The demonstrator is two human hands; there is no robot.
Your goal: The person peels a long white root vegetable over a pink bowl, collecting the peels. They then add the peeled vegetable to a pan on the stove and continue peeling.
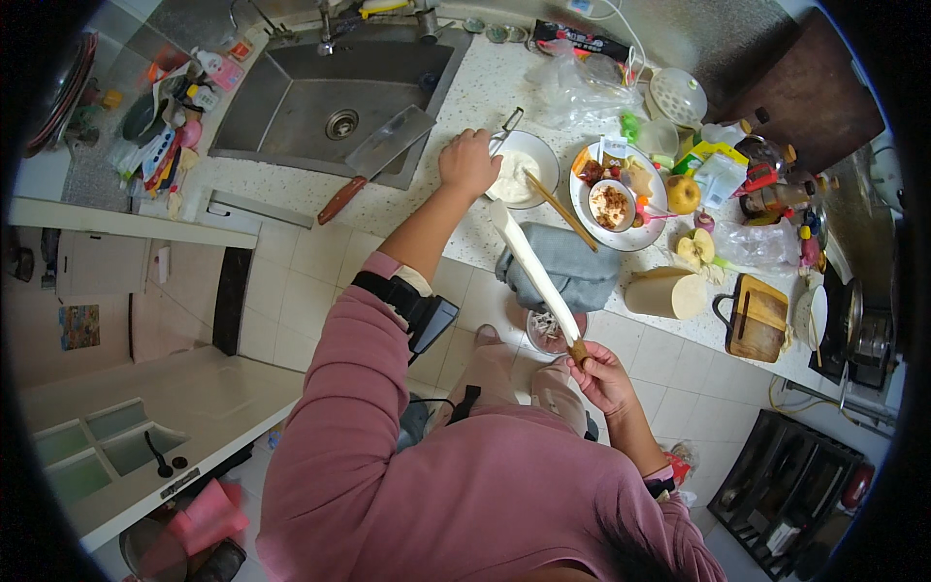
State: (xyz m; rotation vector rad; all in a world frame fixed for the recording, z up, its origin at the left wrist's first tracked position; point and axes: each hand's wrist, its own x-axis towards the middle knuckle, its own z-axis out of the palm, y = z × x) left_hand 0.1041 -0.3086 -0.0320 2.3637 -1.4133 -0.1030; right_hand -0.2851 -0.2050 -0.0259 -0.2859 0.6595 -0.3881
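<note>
My left hand point(469, 164) is at the left rim of a white bowl point(550, 156), right beside a metal peeler point(507, 132); whether its fingers grip the peeler I cannot tell. The bowl holds a white substance, with wooden chopsticks point(560, 209) leaning in it. Low at the right, my right hand point(602, 375) grips the brown, unpeeled end of a long root vegetable, perhaps a yam point(534, 269). Its peeled white length slants up and left, the tip near the bowl. Beneath it lie a grey cloth point(582, 265) at the counter edge and a bin point(556, 336) with peelings.
Left of the bowl, a cleaver point(389, 145) spans the edge of the sink point(291, 109). A plate point(658, 182) with a small filled bowl, a halved apple point(695, 247), a beige container point(665, 292) and a cutting board point(756, 320) are at the right. Farther right is a stove point(847, 327).
</note>
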